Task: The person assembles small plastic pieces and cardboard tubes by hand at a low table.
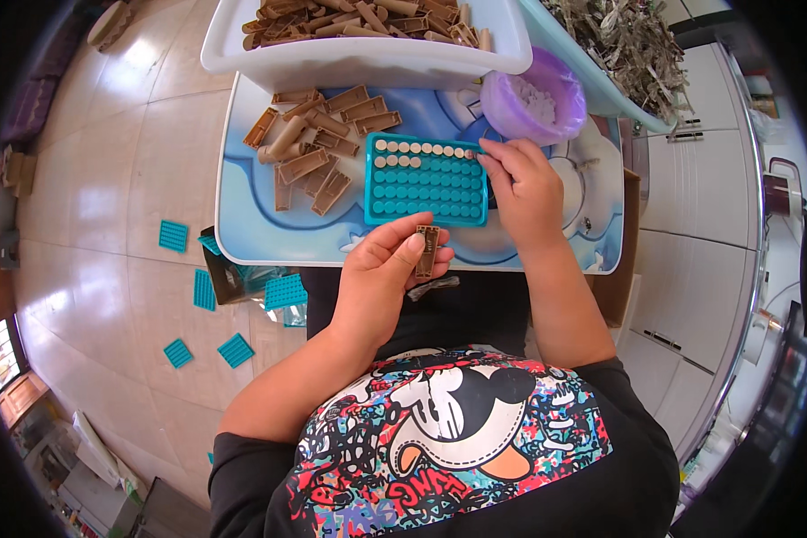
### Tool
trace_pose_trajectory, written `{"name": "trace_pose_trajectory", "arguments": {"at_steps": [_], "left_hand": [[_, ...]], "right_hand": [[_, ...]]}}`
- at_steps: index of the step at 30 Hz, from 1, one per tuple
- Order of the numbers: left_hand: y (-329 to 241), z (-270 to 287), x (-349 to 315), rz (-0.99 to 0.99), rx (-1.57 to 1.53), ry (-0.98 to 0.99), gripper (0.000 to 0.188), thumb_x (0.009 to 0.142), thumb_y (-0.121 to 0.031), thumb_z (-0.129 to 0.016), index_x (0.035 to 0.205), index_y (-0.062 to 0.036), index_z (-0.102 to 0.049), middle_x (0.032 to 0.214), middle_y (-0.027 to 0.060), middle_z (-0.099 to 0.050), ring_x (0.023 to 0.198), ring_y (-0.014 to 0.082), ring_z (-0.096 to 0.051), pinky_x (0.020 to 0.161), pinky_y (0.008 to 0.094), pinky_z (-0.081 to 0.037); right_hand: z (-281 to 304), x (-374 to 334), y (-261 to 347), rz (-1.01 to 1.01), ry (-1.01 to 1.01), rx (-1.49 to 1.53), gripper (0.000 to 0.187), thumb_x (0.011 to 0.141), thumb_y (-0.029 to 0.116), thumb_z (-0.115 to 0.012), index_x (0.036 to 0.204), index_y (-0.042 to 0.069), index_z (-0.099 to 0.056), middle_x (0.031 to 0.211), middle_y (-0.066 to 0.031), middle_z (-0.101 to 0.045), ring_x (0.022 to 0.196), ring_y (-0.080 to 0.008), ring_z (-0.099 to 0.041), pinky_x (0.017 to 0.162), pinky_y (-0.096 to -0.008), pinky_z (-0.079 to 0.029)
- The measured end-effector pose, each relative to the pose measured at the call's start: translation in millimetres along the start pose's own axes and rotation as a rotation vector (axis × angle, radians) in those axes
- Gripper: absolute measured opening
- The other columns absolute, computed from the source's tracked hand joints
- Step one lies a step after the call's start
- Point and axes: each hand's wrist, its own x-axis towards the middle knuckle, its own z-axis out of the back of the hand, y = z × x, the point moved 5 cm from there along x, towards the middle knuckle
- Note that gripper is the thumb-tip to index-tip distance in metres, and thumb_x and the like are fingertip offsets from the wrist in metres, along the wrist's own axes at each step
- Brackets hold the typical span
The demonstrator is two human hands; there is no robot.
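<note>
My left hand (378, 276) grips a small brown hollow plastic piece (428, 251) between thumb and fingers, its open ribbed side facing up, just in front of the teal tray. The teal tray (426, 218) lies on the table, with rows of round places in it. Small pale round discs (421, 148) line its far row, and several more begin the second row from the left. My right hand (522, 188) is at the tray's far right corner, thumb and forefinger pinched together by the end of the far row. What sits between those fingertips is too small to tell.
Loose brown pieces (305, 166) lie left of the tray. Behind stands a white bin (368, 61) full of them. A purple-lined bowl (569, 103) holds whitish bits at the far right, beside a pale blue tub (583, 72). Teal trays (236, 351) lie on the floor at left.
</note>
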Motion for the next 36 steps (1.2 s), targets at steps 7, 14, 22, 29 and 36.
{"name": "trace_pose_trajectory", "arguments": {"at_steps": [7,14,22,29,36], "left_hand": [[0.5,-1.6,8.7,0.024,-0.029,-0.062,0.033,0.095,-0.015,-0.050,0.123,0.0017,-0.048,0.112,0.0153,-0.060,0.098,0.0220,-0.061,0.086,0.0328,-0.051],[4.8,1.8,11.0,0.030,-0.066,-0.073,0.031,0.094,-0.014,-0.052,0.120,0.0031,-0.051,0.106,0.0121,-0.061,0.093,0.0187,-0.062,0.082,0.0292,-0.051],[7.8,9.1,10.6,0.051,0.040,-0.042,0.034,0.094,-0.015,-0.051,0.123,0.0023,-0.049,0.104,0.0095,-0.062,0.092,0.0169,-0.062,0.085,0.0323,-0.051],[3.0,2.3,8.5,0.040,-0.062,-0.083,0.032,0.093,-0.012,-0.053,0.121,0.0034,-0.051,0.106,0.0128,-0.062,0.095,0.0201,-0.062,0.083,0.0300,-0.051],[0.4,-1.4,8.5,0.046,0.003,-0.059,0.035,0.094,-0.015,-0.052,0.124,0.0031,-0.049,0.112,0.0145,-0.060,0.100,0.0219,-0.061,0.088,0.0332,-0.050]], "right_hand": [[-0.7,2.5,-0.9,-0.018,0.042,-0.045,0.008,0.074,0.012,-0.068,0.078,0.007,-0.064,0.076,-0.0061,-0.060,0.066,-0.0251,-0.058,0.057,-0.0346,-0.046],[3.3,-21.2,47.1,0.093,0.151,0.341,0.013,0.068,0.005,-0.071,0.075,0.005,-0.060,0.072,-0.0074,-0.057,0.064,-0.0256,-0.057,0.056,-0.0354,-0.045],[-3.6,-33.3,54.9,0.290,0.173,0.310,0.014,0.067,0.006,-0.072,0.077,0.006,-0.062,0.073,-0.0069,-0.058,0.063,-0.0252,-0.057,0.055,-0.0348,-0.045],[0.1,-4.4,17.0,0.056,0.038,0.181,0.011,0.071,0.007,-0.070,0.079,0.004,-0.064,0.076,-0.0079,-0.059,0.065,-0.0271,-0.058,0.056,-0.0355,-0.046],[-4.2,5.3,3.3,0.047,0.067,0.006,0.010,0.072,0.008,-0.070,0.078,0.005,-0.064,0.078,-0.0068,-0.059,0.067,-0.0260,-0.058,0.057,-0.0349,-0.046]]}}
